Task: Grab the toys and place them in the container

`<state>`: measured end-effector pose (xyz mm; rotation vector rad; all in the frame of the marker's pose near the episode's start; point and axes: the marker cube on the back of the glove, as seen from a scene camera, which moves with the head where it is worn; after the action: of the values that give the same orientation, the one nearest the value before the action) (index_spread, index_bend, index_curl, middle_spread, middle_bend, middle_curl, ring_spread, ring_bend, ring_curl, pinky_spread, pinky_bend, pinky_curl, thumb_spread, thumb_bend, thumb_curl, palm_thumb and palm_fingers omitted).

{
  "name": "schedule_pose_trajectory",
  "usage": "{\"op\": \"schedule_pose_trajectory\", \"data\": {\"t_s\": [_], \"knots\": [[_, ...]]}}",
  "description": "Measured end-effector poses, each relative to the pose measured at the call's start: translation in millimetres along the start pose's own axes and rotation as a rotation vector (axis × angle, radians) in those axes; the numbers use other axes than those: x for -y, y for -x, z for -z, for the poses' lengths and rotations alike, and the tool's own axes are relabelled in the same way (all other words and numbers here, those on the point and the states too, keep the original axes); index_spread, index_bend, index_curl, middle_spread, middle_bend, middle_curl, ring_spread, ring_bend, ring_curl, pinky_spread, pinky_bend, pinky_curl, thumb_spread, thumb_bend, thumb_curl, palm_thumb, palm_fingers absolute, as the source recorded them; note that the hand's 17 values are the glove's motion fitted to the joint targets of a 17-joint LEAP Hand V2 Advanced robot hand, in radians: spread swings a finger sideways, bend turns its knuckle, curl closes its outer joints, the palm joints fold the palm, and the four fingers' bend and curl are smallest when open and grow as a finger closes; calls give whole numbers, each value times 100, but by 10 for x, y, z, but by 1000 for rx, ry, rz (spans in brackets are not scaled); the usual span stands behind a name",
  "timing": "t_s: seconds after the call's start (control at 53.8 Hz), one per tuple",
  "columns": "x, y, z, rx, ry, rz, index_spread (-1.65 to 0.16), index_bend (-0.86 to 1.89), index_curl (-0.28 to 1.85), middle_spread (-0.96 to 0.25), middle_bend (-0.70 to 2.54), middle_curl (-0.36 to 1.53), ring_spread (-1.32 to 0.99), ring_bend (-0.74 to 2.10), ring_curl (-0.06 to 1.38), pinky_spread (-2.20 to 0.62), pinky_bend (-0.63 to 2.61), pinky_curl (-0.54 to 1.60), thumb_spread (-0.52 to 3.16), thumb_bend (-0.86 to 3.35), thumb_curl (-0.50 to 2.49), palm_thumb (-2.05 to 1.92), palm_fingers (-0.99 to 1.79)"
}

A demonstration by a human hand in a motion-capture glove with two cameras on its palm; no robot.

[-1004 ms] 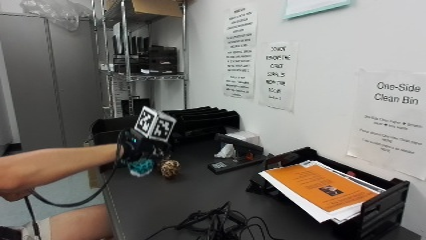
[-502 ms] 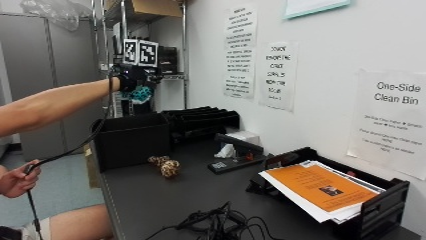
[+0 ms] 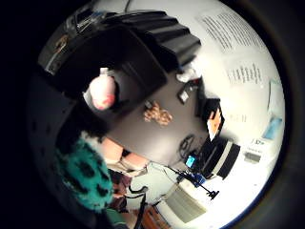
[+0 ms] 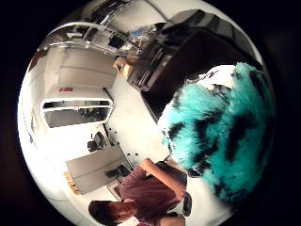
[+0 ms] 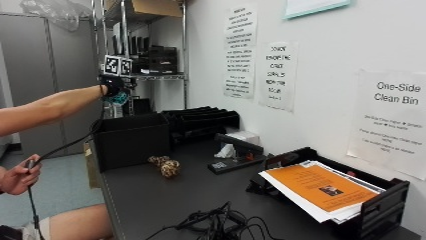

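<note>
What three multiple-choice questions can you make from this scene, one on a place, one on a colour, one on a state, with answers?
1. Where is the brown toy? A on the table beside the black container; B inside the container; C on the paper tray.
2. What colour is the held toy? A red; B teal with black spots; C yellow.
3. What is the gloved right hand doing? A resting on the table; B holding the toy above the container; C pressing papers.

A: it lies on the table. B: teal fur, black spots. B: raised over the container.

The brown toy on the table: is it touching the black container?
Apart. The outside view shows bare tabletop between the brown toy and the black container; the little finger side palm view agrees.
</note>
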<state>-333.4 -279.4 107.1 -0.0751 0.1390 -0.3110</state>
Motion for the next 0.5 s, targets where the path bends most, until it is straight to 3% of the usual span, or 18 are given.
{"op": "schedule_pose_trajectory", "data": {"t_s": [0.093, 0.205, 0.353, 0.428, 0.465, 0.502], "knots": [[-122, 78, -72, -4, 18, 114, -24, 98, 94, -22, 130, 99, -40, 136, 78, -36, 100, 55, 66, 0, 101, 61, 89], [-39, 244, -136, -14, -41, -8, -24, 95, 98, -22, 130, 99, -39, 136, 78, -36, 103, 56, 65, -1, 104, 61, 87], [-7, 357, -251, -79, 31, -17, -25, 85, 102, -23, 125, 99, -39, 138, 78, -35, 108, 57, 67, -2, 104, 58, 79], [-30, 367, -338, -118, 159, -22, -23, 53, 99, -25, 112, 96, -37, 143, 78, -33, 111, 59, 86, -7, 95, 44, 39], [-43, 366, -352, -118, 183, -28, -20, 27, 94, -23, 98, 92, -34, 139, 78, -29, 121, 63, 94, -9, 88, 34, -4], [-48, 368, -343, -96, 170, -32, -19, 13, 87, -21, 86, 88, -32, 134, 76, -25, 127, 62, 100, -8, 83, 27, -17]]}}
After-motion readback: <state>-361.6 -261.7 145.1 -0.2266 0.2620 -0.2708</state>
